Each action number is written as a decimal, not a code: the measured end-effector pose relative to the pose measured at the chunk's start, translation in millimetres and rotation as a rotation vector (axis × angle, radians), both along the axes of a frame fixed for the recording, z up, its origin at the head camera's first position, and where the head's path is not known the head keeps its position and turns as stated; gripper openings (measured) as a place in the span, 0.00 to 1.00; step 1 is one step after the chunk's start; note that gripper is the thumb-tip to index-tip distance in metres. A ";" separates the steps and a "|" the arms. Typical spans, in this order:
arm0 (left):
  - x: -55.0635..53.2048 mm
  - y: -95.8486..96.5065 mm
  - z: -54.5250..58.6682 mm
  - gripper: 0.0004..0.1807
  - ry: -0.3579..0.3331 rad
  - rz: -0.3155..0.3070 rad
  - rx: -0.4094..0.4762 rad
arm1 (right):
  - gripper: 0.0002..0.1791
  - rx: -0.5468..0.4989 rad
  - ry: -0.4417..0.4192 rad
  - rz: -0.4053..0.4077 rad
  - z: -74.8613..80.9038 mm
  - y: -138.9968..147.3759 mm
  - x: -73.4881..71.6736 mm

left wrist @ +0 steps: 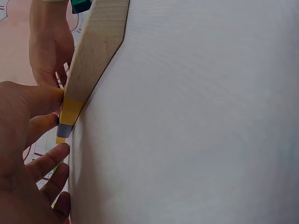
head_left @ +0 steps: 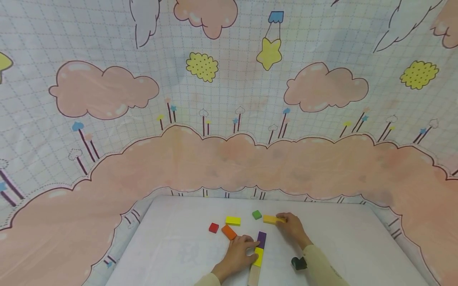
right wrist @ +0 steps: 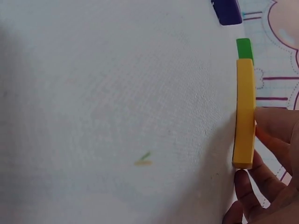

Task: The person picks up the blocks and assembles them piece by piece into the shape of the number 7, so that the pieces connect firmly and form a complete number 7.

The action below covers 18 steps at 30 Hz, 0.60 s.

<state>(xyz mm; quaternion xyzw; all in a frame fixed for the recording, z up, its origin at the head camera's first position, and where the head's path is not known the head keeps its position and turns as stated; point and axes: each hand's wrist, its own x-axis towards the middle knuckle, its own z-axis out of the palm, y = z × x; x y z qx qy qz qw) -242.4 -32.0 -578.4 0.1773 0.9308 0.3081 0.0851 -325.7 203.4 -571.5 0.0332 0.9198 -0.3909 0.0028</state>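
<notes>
The left hand (head_left: 236,254) is keeping its fingers spread and gripping nothing, its thumb touching the side of the middle yellow block (head_left: 258,257) and its index fingertip touching the purple block (head_left: 262,240). These two are lying end to end in a row, and the plain wood block (head_left: 254,275) is continuing it on the wearer's side of that thumb. The right hand (head_left: 291,228) is pinching the long amber block (head_left: 270,219) near one end, while the other end is pointing away from those fingers toward the green block (head_left: 257,215), which is lying just past it. Just beyond the left knuckles the orange block (head_left: 229,232) is lying aslant, with the loose yellow block (head_left: 233,221) sitting farther out and the red block (head_left: 213,227) resting to the fingers' left. Behind the right fingers, a dark green piece (head_left: 298,263) is sitting beside the sleeve (head_left: 323,266). All are resting on the white tabletop (head_left: 171,222).
</notes>
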 end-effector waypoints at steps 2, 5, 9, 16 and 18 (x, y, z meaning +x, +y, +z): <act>0.2 -0.3 -0.2 0.22 0.006 -0.004 -0.001 | 0.14 0.001 0.004 -0.003 -0.2 0.5 0.5; 0.9 -0.8 0.5 0.22 0.012 -0.010 0.001 | 0.12 -0.002 -0.003 -0.017 1.3 1.1 1.6; 0.7 -1.7 1.9 0.22 0.015 -0.019 0.009 | 0.10 -0.007 -0.020 -0.028 4.8 1.4 3.6; 1.2 -2.3 4.0 0.23 0.009 -0.018 0.011 | 0.10 0.025 -0.047 -0.036 8.9 1.5 5.6; 1.4 -2.1 3.7 0.23 0.011 -0.019 0.013 | 0.11 0.041 -0.050 -0.041 8.0 1.5 6.2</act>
